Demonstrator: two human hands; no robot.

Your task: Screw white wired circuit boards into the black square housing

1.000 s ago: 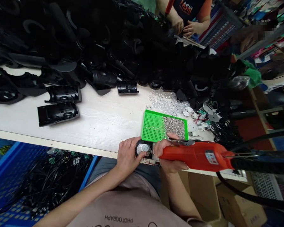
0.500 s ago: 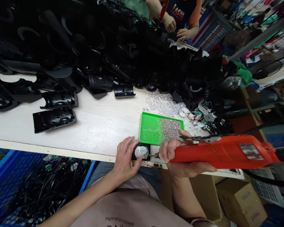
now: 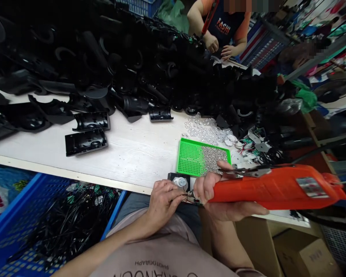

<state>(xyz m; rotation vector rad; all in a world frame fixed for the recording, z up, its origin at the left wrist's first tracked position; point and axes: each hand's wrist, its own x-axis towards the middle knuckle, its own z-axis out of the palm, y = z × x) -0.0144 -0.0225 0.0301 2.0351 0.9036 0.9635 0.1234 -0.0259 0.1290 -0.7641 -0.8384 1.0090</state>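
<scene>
My right hand [image 3: 212, 190] is wrapped round a red electric screwdriver [image 3: 265, 186], which lies nearly level with its bit end pointing left. Tweezers [image 3: 248, 172] are also in that hand, along the top of the screwdriver. My left hand [image 3: 164, 200] is closed in a pinch at the screwdriver's bit; what its fingertips hold is too small to make out. Just beyond them, at the table edge, sits a black part with a white round piece [image 3: 180, 181] and thin wires. A green tray [image 3: 190, 156] of small metal screws stands right behind.
Black plastic housings [image 3: 86, 143] heap along the back and left of the white table [image 3: 129, 154]. Clear small parts [image 3: 204, 129] lie behind the tray. A blue crate [image 3: 25, 207] of cables is below left, a cardboard box [image 3: 302, 250] below right. A co-worker [image 3: 222, 30] works opposite.
My left hand has left the black part and come to the screwdriver's bit, its fingers now pinched. The view has shifted slightly; my right hand still grips the screwdriver.
</scene>
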